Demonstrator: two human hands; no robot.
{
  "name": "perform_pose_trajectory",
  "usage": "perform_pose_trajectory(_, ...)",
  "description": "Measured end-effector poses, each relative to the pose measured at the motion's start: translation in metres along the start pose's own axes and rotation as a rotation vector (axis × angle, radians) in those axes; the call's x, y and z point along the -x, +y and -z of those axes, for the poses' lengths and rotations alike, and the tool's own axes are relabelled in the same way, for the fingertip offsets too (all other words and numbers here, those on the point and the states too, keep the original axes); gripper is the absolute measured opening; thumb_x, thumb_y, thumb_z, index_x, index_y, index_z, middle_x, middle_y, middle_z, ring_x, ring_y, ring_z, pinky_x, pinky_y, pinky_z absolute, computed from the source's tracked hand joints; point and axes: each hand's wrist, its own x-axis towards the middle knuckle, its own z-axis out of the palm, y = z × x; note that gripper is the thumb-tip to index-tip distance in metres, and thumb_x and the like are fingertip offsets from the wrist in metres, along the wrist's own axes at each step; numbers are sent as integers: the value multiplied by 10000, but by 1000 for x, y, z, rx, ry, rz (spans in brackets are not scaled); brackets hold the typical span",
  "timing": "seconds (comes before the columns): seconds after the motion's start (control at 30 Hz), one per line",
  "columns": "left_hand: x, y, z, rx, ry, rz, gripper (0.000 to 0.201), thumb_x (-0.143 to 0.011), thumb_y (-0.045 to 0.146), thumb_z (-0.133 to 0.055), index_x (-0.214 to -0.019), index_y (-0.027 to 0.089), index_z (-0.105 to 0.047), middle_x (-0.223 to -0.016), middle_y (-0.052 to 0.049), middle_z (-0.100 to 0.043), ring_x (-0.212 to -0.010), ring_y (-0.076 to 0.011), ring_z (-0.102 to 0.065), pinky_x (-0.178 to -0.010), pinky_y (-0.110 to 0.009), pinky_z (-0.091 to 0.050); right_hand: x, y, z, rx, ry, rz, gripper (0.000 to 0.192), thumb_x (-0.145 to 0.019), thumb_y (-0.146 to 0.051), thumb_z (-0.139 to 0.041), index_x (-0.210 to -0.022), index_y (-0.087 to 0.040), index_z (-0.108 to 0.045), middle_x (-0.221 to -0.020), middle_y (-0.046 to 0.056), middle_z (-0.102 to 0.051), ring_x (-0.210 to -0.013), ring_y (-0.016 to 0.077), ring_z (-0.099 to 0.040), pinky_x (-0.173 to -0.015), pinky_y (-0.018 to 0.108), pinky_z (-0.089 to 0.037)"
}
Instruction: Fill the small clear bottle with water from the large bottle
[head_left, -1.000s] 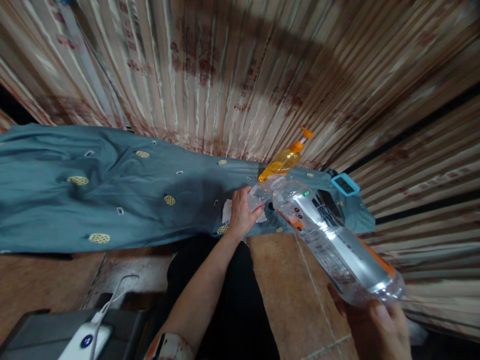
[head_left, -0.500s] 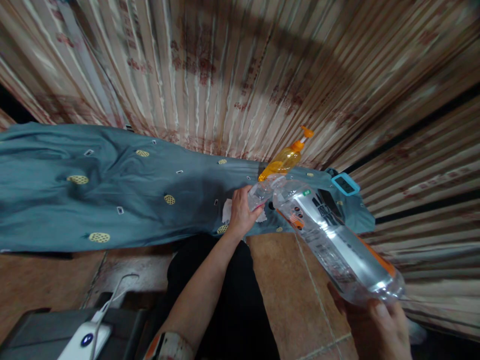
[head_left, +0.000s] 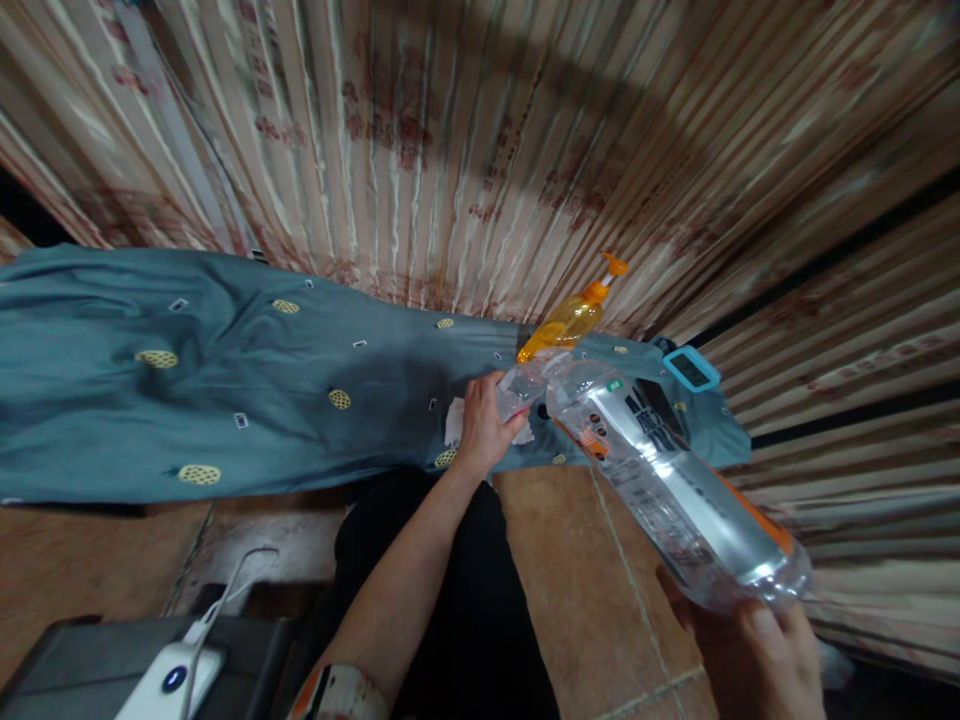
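Observation:
My left hand (head_left: 484, 420) is closed around a small clear plastic bottle (head_left: 517, 388) that stands tilted above the cloth. My right hand (head_left: 757, 650) grips the base end of a large clear plastic bottle (head_left: 667, 480) with a silver and orange label. The large bottle lies slantwise in the air, its neck end pointing up and left at the small bottle's top. Where the two mouths meet, I cannot tell if they touch. Just behind them stands an orange pump bottle (head_left: 562, 325) of yellow liquid. A white tissue (head_left: 454, 420) lies partly under my left hand.
A grey-green cloth with pineapple prints (head_left: 285, 390) covers the long surface. A blue-framed digital timer (head_left: 691, 369) sits at its right end. Pleated curtains (head_left: 420, 150) hang behind and to the right. A white power bank (head_left: 169, 680) with a cable rests at lower left.

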Motion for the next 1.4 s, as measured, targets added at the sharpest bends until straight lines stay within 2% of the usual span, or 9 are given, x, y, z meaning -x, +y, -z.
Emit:
perform_pose_trajectory(0.2,0,0,0,8,-4,3,534,-727,197,-774,-1197,239,-523,-1173,-65,-623,-1126,-282,-589,-982,-452,-497,8,-10,-12,-40,90,-67,760,-717,-534,-791,-1394,-270,-569,-1010,72,-664,-789,223,-575,-545,313,-400)
perform_pose_trajectory(0.43,-1,2,1,-4,-23,13,543,-727,184,-774,-1201,224,-510,-1180,-70,-626,-1132,-281,-586,-985,-444,-493,0,6,4,-32,11,-14,748,-748,-505,-744,-1418,-247,-533,-821,22,-622,-563,166,-472,-468,302,-372)
perform_pose_trajectory(0.63,-1,3,1,-18,-20,21,548,-730,174,-771,-1208,211,-505,-1181,-78,-632,-1130,-279,-586,-990,-437,-488,-1,10,5,-64,19,5,663,-751,-483,-763,-1339,-231,-593,-778,4,-634,-556,154,-483,-457,274,-382)
perform_pose_trajectory(0.7,-1,2,1,-13,-19,17,547,-730,181,-770,-1207,222,-506,-1182,-71,-631,-1126,-279,-587,-988,-440,-490,2,4,0,-54,29,-8,719,-745,-500,-768,-1384,-243,-564,-745,-10,-616,-549,156,-471,-497,291,-419)
perform_pose_trajectory(0.9,0,1,0,-7,-11,9,551,-729,187,-772,-1211,219,-506,-1175,-73,-626,-1123,-280,-588,-985,-441,-492,5,-2,-2,-5,29,-45,741,-771,-524,-738,-1425,-246,-528,-870,29,-647,-568,163,-460,-508,312,-378)
perform_pose_trajectory(1.03,0,0,0,-3,-4,9,558,-725,181,-772,-1212,228,-504,-1180,-65,-626,-1117,-276,-589,-985,-440,-492,0,6,5,-22,31,-37,784,-769,-515,-747,-1468,-275,-486,-931,35,-655,-648,188,-540,-519,303,-405)
perform_pose_trajectory(1.2,0,-1,-1,4,3,6,553,-721,175,-769,-1205,227,-506,-1178,-67,-629,-1118,-280,-587,-978,-445,-496,-2,12,7,6,6,33,713,-785,-519,-714,-1416,-247,-521,-815,19,-637,-572,175,-505,-468,293,-391)
perform_pose_trajectory(1.27,1,-2,-2,3,2,6,554,-724,170,-762,-1211,223,-503,-1181,-69,-631,-1114,-279,-586,-980,-449,-495,0,10,7,19,35,-3,709,-769,-539,-727,-1388,-244,-545,-829,16,-631,-554,157,-476,-488,301,-404)
perform_pose_trajectory(1.4,1,-1,-1,6,1,14,561,-723,169,-760,-1218,224,-501,-1187,-72,-628,-1123,-279,-584,-989,-451,-490,1,8,7,1,101,-113,776,-676,-572,-797,-1347,-248,-579,-976,51,-645,-630,176,-552,-505,303,-419)
